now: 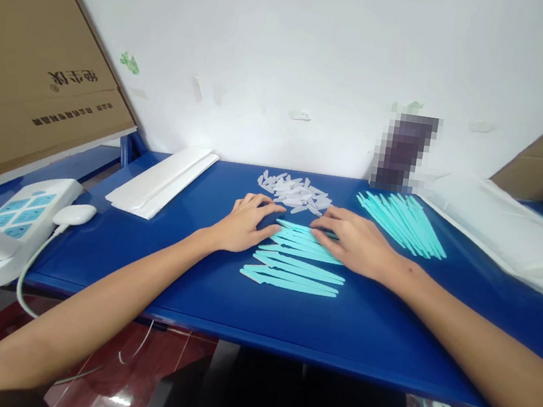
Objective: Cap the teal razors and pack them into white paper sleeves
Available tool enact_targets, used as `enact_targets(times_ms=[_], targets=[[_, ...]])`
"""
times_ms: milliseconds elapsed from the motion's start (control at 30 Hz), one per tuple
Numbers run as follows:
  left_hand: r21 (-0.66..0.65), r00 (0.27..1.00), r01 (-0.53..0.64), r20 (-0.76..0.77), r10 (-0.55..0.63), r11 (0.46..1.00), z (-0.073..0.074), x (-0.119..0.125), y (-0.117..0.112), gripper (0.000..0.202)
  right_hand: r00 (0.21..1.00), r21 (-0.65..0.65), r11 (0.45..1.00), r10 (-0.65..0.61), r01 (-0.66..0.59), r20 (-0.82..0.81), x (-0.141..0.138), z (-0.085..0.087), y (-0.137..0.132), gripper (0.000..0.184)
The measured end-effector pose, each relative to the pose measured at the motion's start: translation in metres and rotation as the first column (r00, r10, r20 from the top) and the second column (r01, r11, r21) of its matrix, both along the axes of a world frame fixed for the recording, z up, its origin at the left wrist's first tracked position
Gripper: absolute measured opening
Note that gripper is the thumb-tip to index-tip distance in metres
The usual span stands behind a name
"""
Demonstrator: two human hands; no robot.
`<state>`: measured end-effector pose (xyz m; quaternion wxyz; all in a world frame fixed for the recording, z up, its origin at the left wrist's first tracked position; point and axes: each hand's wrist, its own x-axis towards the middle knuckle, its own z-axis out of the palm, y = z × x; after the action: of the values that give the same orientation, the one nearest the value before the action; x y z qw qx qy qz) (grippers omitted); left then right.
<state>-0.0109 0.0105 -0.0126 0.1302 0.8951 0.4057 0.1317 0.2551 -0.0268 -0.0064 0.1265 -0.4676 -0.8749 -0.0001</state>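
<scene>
Turquoise eyebrow razors (pixel 297 279) lie flat in a row on the blue table, their blade ends pointing left. My left hand (pixel 248 222) rests at the left ends of the upper razors, fingers spread and thumb at the blade ends. Across from it, my right hand (pixel 347 238) lies over the handle ends, thumb and fingers apart and partly covering those handles. Neither hand shows a razor lifted. Just beyond both hands is a loose pile of small translucent white blade caps (pixel 296 192). More turquoise razors (pixel 403 223) are heaped to the right of my right hand.
A folded white packet (pixel 162 180) lies at the left, with a power strip (pixel 22 215) and white charger (pixel 75 214) near it. Plastic-wrapped material (pixel 505 229) sits at the right. A large cardboard box (pixel 33 62) stands left; a white wall (pixel 271 62) closes the back.
</scene>
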Motion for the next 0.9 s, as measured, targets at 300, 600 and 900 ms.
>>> enact_targets(times_ms=[300,600,900], targets=[[0.026,0.996,0.000,0.089,-0.002,1.000,0.001,-0.001,0.000,0.047,0.986,-0.131,0.991,-0.055,0.034,-0.159,0.006,0.001,0.004,0.028],[0.101,0.989,0.128,-0.091,-0.119,0.987,0.004,0.016,0.039,0.057,0.951,-0.479,0.873,-0.222,0.095,-0.216,0.017,0.017,0.001,0.040],[0.256,0.972,0.195,-0.179,-0.152,0.947,0.010,-0.004,0.028,0.040,0.952,-0.431,0.887,-0.259,0.167,-0.165,0.019,0.020,-0.001,0.036]])
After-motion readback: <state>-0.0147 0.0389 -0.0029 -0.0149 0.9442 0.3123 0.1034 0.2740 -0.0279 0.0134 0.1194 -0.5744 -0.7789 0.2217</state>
